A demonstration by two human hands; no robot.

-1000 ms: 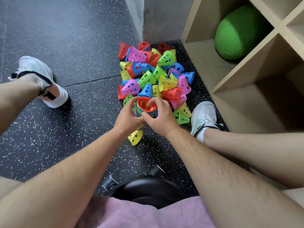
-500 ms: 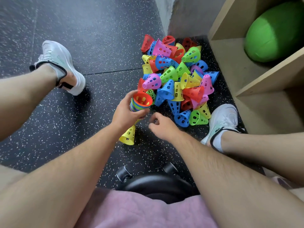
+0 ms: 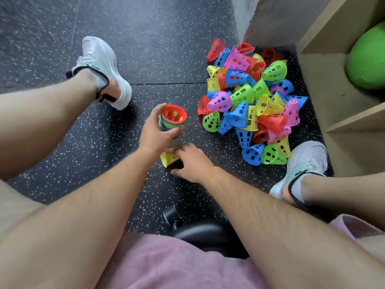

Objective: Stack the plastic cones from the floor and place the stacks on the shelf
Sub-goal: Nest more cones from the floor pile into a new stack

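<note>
Stack of cones: nested, red cone innermost and on top, bands of other colours showing at the rims below it. Wide mouths face up toward the camera and narrow ends point down; the long axis is near upright with a slight lean. It is held off the floor, left of the loose pile and apart from it. The left hand grips it from the near side, fingers and thumb curled round the stacked rims.

Yellow cone: single, lying on its side on the floor just below the stack. Its narrow end points left and its mouth faces right, so the long axis runs across the view. The right hand is on it, fingers curled over the mouth end and thumb low beside it.

Pile of loose cones: red, blue, pink, yellow and green, perforated, lying at all angles against the wall corner and the foot of the shelf.

Surface: dark speckled rubber floor with a seam across it. The wooden shelf stands at right, with a green ball in one compartment. A white shoe rests on the floor at left and another sits beside the pile. A black chair caster is at the near edge.
</note>
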